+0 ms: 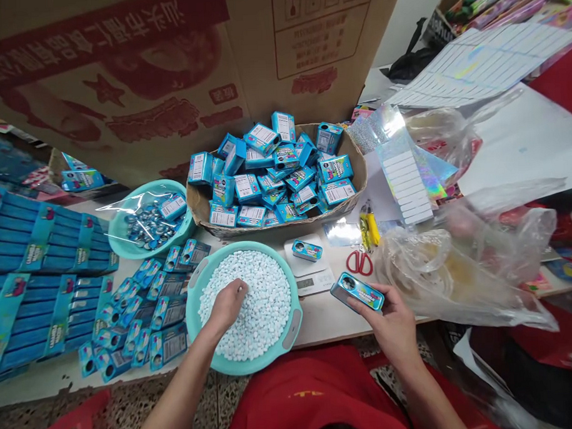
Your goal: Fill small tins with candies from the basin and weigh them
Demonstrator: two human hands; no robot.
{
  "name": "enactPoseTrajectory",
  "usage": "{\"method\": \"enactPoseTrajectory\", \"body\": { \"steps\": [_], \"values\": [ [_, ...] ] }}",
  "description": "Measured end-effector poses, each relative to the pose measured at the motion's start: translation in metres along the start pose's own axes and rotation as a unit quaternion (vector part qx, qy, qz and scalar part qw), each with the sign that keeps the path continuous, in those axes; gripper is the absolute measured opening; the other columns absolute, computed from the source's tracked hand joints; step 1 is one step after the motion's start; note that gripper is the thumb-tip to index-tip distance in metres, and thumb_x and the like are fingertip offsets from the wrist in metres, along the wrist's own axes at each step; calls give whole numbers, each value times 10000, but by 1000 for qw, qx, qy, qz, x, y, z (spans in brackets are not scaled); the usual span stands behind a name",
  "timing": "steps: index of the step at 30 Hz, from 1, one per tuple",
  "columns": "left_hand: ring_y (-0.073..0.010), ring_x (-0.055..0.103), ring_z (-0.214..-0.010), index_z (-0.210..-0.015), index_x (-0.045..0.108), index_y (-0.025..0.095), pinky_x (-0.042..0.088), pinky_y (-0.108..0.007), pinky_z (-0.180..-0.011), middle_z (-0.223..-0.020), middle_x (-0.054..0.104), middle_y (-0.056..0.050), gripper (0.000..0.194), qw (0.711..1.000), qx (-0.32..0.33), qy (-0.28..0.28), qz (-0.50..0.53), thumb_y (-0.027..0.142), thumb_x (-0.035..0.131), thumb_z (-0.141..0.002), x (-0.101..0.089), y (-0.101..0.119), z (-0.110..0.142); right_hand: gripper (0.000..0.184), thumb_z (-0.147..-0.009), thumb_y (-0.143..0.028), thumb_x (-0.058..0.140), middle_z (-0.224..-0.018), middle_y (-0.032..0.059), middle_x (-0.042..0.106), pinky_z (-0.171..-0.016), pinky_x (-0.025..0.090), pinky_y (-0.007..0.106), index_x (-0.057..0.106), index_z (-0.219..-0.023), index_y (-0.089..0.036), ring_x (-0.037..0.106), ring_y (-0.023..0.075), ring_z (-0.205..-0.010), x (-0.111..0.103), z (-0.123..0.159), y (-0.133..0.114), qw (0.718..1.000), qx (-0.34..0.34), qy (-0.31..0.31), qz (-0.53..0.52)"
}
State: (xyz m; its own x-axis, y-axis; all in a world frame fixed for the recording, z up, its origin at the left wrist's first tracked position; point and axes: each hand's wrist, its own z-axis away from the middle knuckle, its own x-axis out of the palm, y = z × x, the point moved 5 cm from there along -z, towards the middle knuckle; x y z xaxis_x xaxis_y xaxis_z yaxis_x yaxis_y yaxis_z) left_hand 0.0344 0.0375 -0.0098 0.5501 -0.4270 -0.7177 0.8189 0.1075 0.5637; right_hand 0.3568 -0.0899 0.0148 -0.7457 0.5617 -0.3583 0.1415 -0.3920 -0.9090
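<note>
Head view, near to far. We see a red garment [315, 395] at the near edge of the table [318, 326], between the two forearms. Our left hand [228, 304] is over the bowl [295, 311], fingers curled down with the tips among white pellets [258, 297]; we cannot tell whether it grips any. Our right hand [393, 314] grasps a blue pack [361, 294] by its right end, top face showing, round hole at the far-left end. This pack is right of the bowl, apart from it.

Left of the left hand, beyond the bowl, we count many loose packs [167, 312], then stacked cases [26, 311]. Just beyond the held pack lie red scissors [359, 263]; left of them, a scale [316, 282] bears a second pack [306, 250]. A yellow tool [373, 229] lies beyond the scissors. Right of the right hand we note a clear bag [462, 296].

Beyond the left hand, to its left, a smaller bowl [118, 245] holds shiny pieces [150, 228]. Beyond both hands, a cut-down box [206, 211] holds heaped packs [270, 177]. Farther right are label sheets [407, 185]. A large carton [256, 53] stands behind the box.
</note>
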Motion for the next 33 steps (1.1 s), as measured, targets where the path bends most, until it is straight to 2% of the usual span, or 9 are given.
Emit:
{"method": "enactPoseTrajectory", "body": {
  "steps": [6,11,13,15,18,21,28,31,33],
  "values": [
    [-206,558,-732,-769,564,215,345,-272,-643,-767,620,-45,128,997,36,-25,-60,202,438,-781,1,15,-6,436,-553,-457,761,-727,20,649,-597,468,321,611,-855,-181,578,185,-637,-4,3,0,1000,-2,4,18],
    [-166,514,-591,-769,587,208,339,-243,-560,-635,559,9,97,995,1,-49,88,248,531,-701,9,30,-18,437,-557,-449,760,-754,24,653,-617,469,327,609,-869,-182,583,190,-661,-8,0,8,1000,9,12,15],
    [-159,496,-547,-756,596,200,346,-244,-549,-579,525,24,115,985,9,-76,155,280,548,-689,15,50,-28,446,-552,-451,761,-765,26,651,-634,469,331,607,-872,-181,586,194,-682,-7,-2,10,1000,16,14,7],
    [-165,506,-571,-744,614,199,356,-251,-575,-583,534,15,108,984,48,-82,149,265,544,-696,20,77,-41,458,-541,-454,764,-766,24,648,-641,468,334,605,-871,-180,586,197,-691,-6,-3,10,1000,25,15,-2],
    [-177,541,-694,-763,639,205,369,-265,-653,-733,604,-21,132,988,133,-62,46,191,513,-726,26,117,-63,457,-538,-452,767,-760,20,644,-646,467,336,601,-867,-182,582,194,-688,-5,-5,9,999,33,11,-12],
    [-189,553,-765,-849,649,203,377,-276,-692,-847,613,-45,191,979,185,-64,-57,136,509,-737,37,141,-78,446,-548,-444,766,-757,15,644,-646,466,334,600,-871,-186,581,192,-688,-5,-7,10,999,37,7,-12],
    [-196,573,-835,-951,638,210,398,-277,-711,-915,618,-49,299,973,202,-55,-99,74,501,-723,46,152,-87,429,-570,-443,758,-742,11,632,-647,468,337,597,-872,-183,577,192,-685,-9,-14,19,999,40,9,1],
    [-176,579,-804,-884,643,195,412,-263,-707,-879,625,-37,223,979,191,-47,-54,104,514,-727,36,149,-84,431,-563,-436,763,-758,14,636,-651,473,334,596,-870,-183,579,191,-692,-7,-17,16,999,36,8,0],
    [-156,586,-745,-875,634,190,424,-251,-686,-822,636,-20,184,987,157,-38,-4,153,497,-758,24,136,-78,430,-558,-433,766,-767,16,639,-655,476,331,594,-864,-184,582,191,-701,-6,-19,12,999,34,8,-6]
  ]
}}
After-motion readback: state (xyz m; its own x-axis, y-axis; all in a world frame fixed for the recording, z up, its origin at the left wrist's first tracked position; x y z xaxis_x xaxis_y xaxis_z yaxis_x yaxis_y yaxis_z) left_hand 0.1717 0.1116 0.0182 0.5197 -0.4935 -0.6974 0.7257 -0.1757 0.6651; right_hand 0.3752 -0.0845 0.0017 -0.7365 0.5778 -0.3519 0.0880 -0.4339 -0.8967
